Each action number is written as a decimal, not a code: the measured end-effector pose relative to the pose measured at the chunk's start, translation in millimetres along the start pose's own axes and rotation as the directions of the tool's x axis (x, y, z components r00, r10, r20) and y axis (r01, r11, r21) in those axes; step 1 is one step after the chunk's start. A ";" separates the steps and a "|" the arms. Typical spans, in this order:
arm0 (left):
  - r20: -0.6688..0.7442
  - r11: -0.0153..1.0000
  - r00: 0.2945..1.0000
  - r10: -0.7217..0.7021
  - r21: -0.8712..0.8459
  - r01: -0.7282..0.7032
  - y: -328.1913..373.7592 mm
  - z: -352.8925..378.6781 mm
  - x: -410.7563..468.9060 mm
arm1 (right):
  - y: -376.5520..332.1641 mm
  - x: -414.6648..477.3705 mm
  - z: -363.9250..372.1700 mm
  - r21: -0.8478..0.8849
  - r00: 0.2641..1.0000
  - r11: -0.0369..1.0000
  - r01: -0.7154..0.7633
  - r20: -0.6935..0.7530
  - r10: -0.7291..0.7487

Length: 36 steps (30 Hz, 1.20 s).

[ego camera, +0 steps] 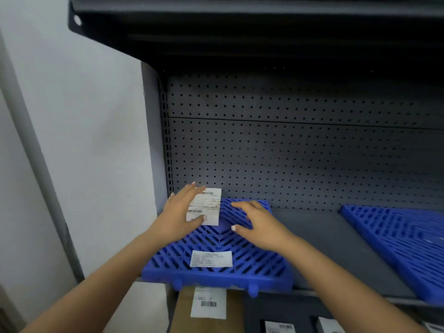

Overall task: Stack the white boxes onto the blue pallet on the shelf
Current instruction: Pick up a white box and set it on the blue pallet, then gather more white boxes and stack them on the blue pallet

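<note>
A blue slatted pallet [262, 263] lies on the dark shelf, its front edge overhanging slightly. A white paper label [211, 259] is stuck near its front. At the pallet's back left corner stands a white box [210, 206] with barcode labels on its face. My left hand [179, 212] grips that box from the left, thumb across its lower front and fingers over its top edge. My right hand [260, 224] hovers open just right of the box, above the pallet, holding nothing.
A second blue pallet [403, 239] lies on the shelf to the right. A perforated back panel [300, 152] and an upper shelf [240, 25] bound the bay. Below are a brown carton [182, 316] with a label and small white boxes [280, 327]. A wall is at left.
</note>
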<state>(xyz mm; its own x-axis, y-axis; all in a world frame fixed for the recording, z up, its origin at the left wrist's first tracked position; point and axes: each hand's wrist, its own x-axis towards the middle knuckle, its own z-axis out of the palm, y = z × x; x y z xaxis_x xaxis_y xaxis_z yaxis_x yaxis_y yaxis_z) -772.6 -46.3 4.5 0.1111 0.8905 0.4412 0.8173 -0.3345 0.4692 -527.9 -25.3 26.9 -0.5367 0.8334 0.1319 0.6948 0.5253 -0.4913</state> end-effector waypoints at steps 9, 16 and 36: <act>-0.028 0.979 0.983 0.182 0.101 -0.179 131.1 24.9 -36.0 | 55.9 -138.9 -65.4 -0.127 0.994 0.989 0.071 -0.077 -0.081; 0.117 0.932 0.938 0.326 0.127 -0.340 249.6 88.3 -66.4 | 109.3 -266.8 -103.6 -0.231 0.992 0.971 -0.054 -0.127 0.025; 0.420 0.786 0.673 0.609 -0.208 -0.582 521.4 278.4 -53.5 | 238.5 -536.9 -196.6 -0.271 0.786 0.776 -0.569 -0.459 0.415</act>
<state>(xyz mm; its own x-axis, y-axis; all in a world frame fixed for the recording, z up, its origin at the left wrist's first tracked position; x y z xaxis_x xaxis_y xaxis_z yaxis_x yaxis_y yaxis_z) -194.9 -182.4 12.6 0.8099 0.5252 0.2610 0.4605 -0.8451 0.2715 20.1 -313.6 8.2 0.0865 0.9517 0.2945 0.9747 -0.0196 -0.2228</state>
